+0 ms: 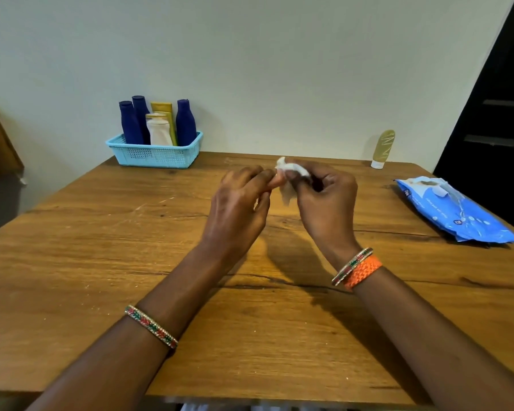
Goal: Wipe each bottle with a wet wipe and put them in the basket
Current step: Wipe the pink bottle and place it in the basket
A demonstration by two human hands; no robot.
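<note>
A crumpled white wet wipe (291, 170) is held above the middle of the wooden table (101, 262). My left hand (241, 206) pinches its left side and my right hand (324, 197) grips its right side. A light blue basket (155, 155) stands at the table's far left and holds three dark blue bottles (186, 123), a yellow tube (162, 108) and a white tube (158, 132). One olive-yellow tube (383, 148) with a white cap stands upright at the far right edge, apart from both hands.
A blue pack of wet wipes (454, 212) lies on the table's right side, its flap open. A pale wall runs behind the table. A dark doorway is at the right and a brown object at the far left.
</note>
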